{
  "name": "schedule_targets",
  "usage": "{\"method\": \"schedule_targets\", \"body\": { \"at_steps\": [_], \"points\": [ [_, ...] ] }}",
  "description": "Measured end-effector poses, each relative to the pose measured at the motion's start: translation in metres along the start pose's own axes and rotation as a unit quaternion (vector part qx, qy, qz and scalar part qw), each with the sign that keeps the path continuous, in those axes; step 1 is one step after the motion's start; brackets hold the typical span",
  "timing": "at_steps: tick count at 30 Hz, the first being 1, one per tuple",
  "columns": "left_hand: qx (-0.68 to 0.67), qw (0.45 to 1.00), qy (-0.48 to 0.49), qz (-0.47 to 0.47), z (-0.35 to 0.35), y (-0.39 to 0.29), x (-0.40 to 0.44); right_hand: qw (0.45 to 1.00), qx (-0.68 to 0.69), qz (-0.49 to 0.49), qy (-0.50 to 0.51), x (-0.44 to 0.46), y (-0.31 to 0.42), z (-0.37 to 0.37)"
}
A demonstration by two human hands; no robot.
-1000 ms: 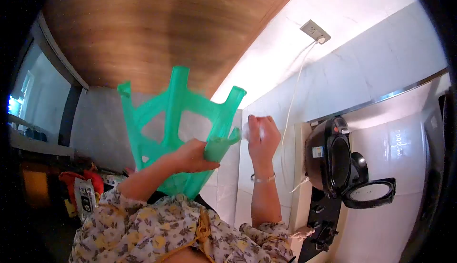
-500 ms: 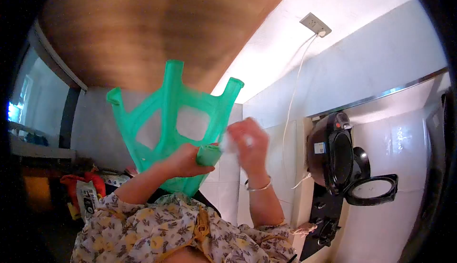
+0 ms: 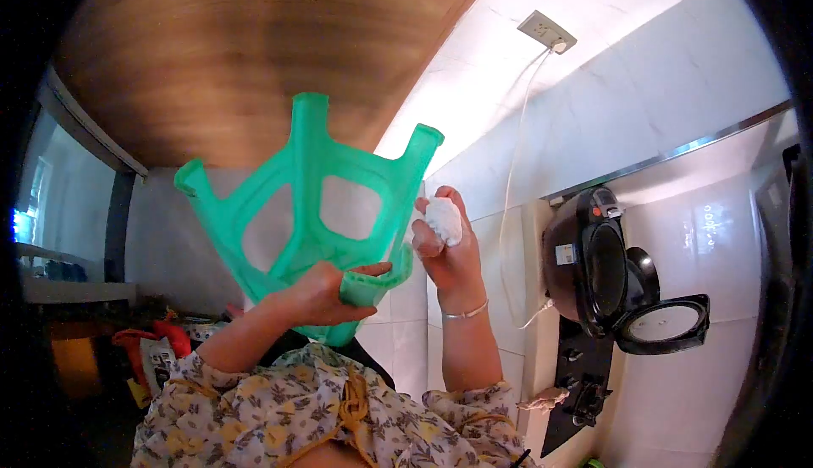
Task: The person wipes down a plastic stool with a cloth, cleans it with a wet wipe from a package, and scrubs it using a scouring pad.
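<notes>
A green plastic stool [image 3: 309,188] is held up in front of my body, its legs pointing up and outward. My left hand [image 3: 326,294] grips one of its legs near the bottom, fingers wrapped round it. To the right of the stool, my right hand [image 3: 445,243] is raised with a crumpled white cloth or tissue [image 3: 443,221] held between thumb and fingers. The white wad is just beside the stool, apart from the leg that my left hand holds.
On the right, a dark rice cooker [image 3: 584,265] with its lid open stands on the counter by a black gas stove [image 3: 580,392]. A white cord [image 3: 511,188] hangs from a wall socket [image 3: 547,33]. Red and white bags [image 3: 157,354] lie at lower left.
My right hand moved in to the stool's leg, then back out to the right and turned, showing the white wad. The stool has shifted and tilted slightly to the left in my left hand.
</notes>
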State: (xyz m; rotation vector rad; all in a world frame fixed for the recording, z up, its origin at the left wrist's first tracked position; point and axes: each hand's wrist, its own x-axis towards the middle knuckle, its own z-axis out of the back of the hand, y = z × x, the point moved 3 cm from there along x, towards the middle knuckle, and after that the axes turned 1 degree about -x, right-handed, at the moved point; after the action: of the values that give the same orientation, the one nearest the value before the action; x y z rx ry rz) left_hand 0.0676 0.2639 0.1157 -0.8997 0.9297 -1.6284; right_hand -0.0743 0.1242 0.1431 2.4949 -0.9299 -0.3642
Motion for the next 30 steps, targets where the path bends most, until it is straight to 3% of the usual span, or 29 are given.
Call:
{"method": "schedule_targets", "body": {
  "at_steps": [1, 3, 4, 5, 8, 9, 10, 11, 12, 14, 16, 18, 22, 24, 25, 26, 28, 29, 30],
  "points": [
    [0.016, 0.999, -0.015, -0.024, -0.001, 0.002, 0.002, 1.0, -0.001, 0.0, 0.001, -0.002, -0.001, -0.002],
    [0.033, 0.998, -0.028, -0.046, -0.001, 0.005, 0.004, 0.987, -0.07, -0.023, -0.142, -0.007, -0.01, -0.01],
    [0.005, 0.998, -0.042, -0.049, 0.0, 0.007, 0.006, 0.987, -0.069, -0.023, -0.141, -0.01, -0.014, -0.008],
    [-0.024, 0.997, -0.056, -0.051, 0.001, 0.009, 0.006, 0.963, -0.233, 0.016, -0.132, -0.012, -0.014, -0.009],
    [-0.001, 0.999, -0.024, -0.037, 0.005, 0.005, 0.007, 0.952, -0.241, 0.019, -0.186, -0.011, -0.02, -0.013],
    [0.0, 0.999, -0.024, -0.036, 0.006, 0.003, 0.011, 0.848, -0.475, 0.154, -0.181, -0.01, -0.008, -0.02],
    [-0.02, 0.999, -0.025, -0.012, 0.005, 0.004, 0.011, 0.672, -0.668, 0.276, -0.159, -0.013, -0.003, -0.03],
    [-0.039, 0.999, -0.025, 0.012, 0.004, 0.006, 0.01, 0.626, -0.704, 0.299, -0.15, -0.016, -0.004, -0.038],
    [-0.038, 0.999, -0.026, 0.013, 0.003, 0.012, 0.01, 0.627, -0.703, 0.299, -0.15, -0.019, -0.006, -0.045],
    [-0.048, 0.998, -0.04, 0.015, -0.001, 0.023, 0.009, 0.558, -0.768, 0.304, -0.078, -0.027, -0.018, -0.063],
    [-0.045, 0.998, -0.04, 0.026, -0.001, 0.024, 0.007, 0.575, -0.759, 0.293, -0.084, -0.031, -0.022, -0.07],
    [-0.042, 0.998, -0.037, 0.034, -0.004, 0.026, 0.006, 0.541, -0.783, 0.305, -0.027, -0.032, -0.024, -0.074],
    [-0.043, 0.999, -0.029, 0.015, -0.005, 0.022, 0.004, 0.538, -0.787, 0.302, -0.009, -0.039, -0.023, -0.083],
    [-0.041, 0.999, -0.024, 0.011, 0.0, 0.013, 0.001, 0.662, -0.689, 0.296, -0.005, -0.025, -0.015, -0.06],
    [-0.037, 0.999, -0.016, -0.02, 0.005, 0.008, 0.003, 0.683, -0.67, 0.289, 0.009, -0.016, -0.009, -0.052],
    [-0.033, 0.998, -0.005, -0.048, 0.009, 0.004, 0.005, 0.683, -0.67, 0.292, 0.007, -0.011, -0.008, -0.032],
    [-0.025, 0.998, 0.006, -0.06, 0.008, -0.005, -0.002, 0.7, -0.677, 0.189, -0.127, -0.001, -0.009, 0.016],
    [-0.019, 0.997, 0.014, -0.07, 0.009, -0.006, -0.002, 0.7, -0.676, 0.194, -0.124, 0.0, -0.006, 0.007],
    [-0.017, 0.997, 0.011, -0.07, 0.009, -0.005, 0.0, 0.697, -0.652, 0.262, -0.142, -0.005, 0.0, -0.012]
  ]
}}
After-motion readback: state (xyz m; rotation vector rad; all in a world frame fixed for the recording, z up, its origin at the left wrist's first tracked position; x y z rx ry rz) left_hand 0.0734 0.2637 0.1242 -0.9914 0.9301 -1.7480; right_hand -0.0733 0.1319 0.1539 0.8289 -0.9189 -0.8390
